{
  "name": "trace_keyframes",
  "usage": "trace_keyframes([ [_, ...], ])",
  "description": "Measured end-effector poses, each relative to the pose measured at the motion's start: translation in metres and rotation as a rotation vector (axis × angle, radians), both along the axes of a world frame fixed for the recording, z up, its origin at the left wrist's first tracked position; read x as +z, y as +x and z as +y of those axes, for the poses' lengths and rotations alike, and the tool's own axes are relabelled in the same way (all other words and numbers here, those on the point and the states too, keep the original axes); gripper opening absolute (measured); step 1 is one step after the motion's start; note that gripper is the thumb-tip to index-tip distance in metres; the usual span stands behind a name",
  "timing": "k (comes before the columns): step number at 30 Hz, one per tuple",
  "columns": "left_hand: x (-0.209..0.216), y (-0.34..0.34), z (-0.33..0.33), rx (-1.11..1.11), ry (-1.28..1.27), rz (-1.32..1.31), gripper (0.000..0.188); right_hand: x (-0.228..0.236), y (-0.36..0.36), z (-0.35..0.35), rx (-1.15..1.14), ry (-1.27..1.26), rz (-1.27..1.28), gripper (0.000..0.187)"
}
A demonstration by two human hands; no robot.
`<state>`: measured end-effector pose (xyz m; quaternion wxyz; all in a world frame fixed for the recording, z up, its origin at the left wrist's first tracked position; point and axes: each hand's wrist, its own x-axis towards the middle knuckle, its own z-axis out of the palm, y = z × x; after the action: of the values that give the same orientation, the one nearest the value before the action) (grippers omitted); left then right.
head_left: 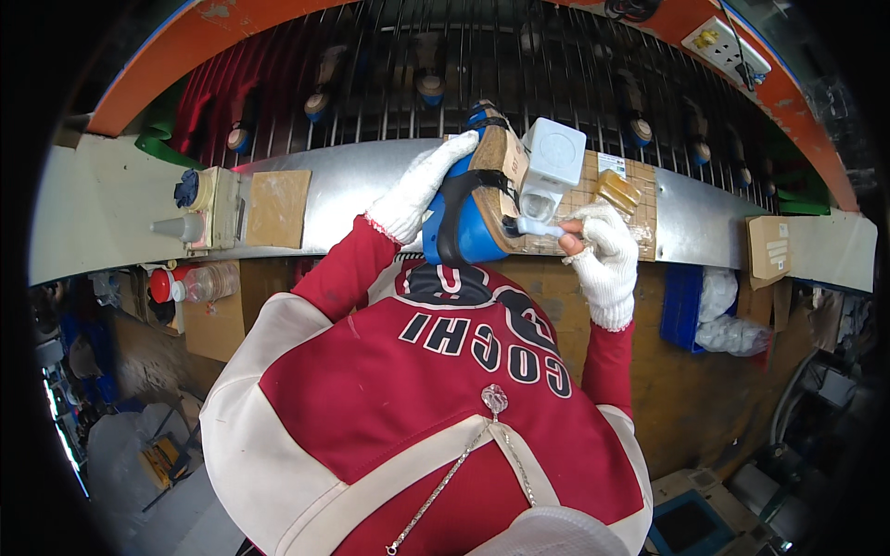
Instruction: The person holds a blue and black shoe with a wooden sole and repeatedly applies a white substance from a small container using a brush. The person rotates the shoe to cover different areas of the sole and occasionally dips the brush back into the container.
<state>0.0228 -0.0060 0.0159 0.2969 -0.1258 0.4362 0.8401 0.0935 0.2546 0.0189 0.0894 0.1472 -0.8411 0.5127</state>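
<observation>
My left hand [419, 195], in a white knitted glove, is wrapped round the upper side of a blue shoe last [471, 232]. Black sandal straps [453, 211] cross the last, and a tan-brown sole layer [493, 176] lies along its side facing right. In my right hand [604, 261], gloved with bare fingertips, a small brush [540, 228] with a pale handle is pinched. Its dark tip is at the sole's edge; whether it touches cannot be made out. Just beyond the brush stand a white square-sided container [554, 153] and a small translucent cup [539, 202].
Behind the metal work ledge [348, 181] runs a rack of metal rollers [380, 102] carrying several blue lasts [430, 88]. An amber block [618, 192] sits on a brown mat [640, 222]. Left are a cardboard piece [278, 208] and a grey cone [178, 228]; right, a blue crate [681, 310].
</observation>
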Motion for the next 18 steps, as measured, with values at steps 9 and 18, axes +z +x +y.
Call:
trace_keyframes([
  [9,0.002,0.004,0.004,-0.048,0.107,-0.082,0.055,0.026,-0.030,-0.008,0.041,-0.028,0.037,0.018],
  [18,0.012,0.000,-0.005,-0.064,0.123,-0.052,0.056,0.035,-0.033,-0.008,0.112,0.081,0.054,0.018],
])
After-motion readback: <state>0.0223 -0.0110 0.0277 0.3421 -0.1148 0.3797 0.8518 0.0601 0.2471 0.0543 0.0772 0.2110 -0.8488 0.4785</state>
